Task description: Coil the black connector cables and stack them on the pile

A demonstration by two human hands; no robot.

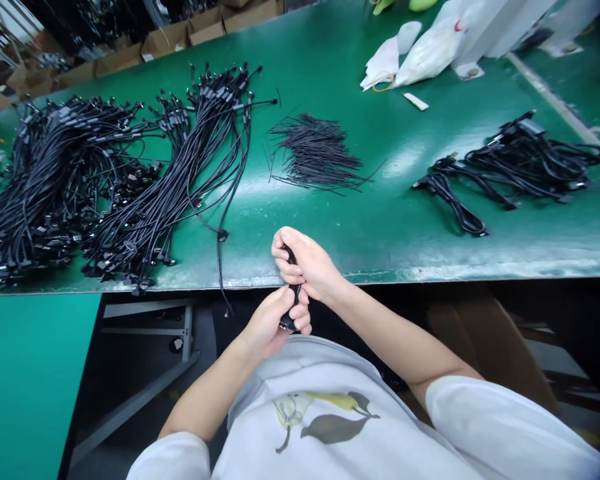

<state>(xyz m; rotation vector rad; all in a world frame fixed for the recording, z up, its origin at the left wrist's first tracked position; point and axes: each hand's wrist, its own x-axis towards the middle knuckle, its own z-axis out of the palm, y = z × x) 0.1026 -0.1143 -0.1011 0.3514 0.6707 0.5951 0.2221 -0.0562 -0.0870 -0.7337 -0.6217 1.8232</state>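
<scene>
A folded black cable [296, 291] is gripped in both hands, just off the table's front edge and close to the body. My left hand [275, 317] is closed around its lower end, where a connector [287, 324] pokes out below the fingers. Higher up, my right hand [307, 263] wraps its fingers about the upper part of the same cable. Much of the cable is hidden by the fingers. Beyond the hands lies a heap of thin black ties [320, 152]. One loose cable [220, 257] hangs over the table edge to the left.
Large piles of straight black cables [180, 167] cover the left of the green table [260, 220]. Bundled, folded cables [530, 160] lie at the right. White plastic bags [430, 53] and a small white strip [416, 101] are at the back right. Cardboard boxes [165, 41] line the far edge.
</scene>
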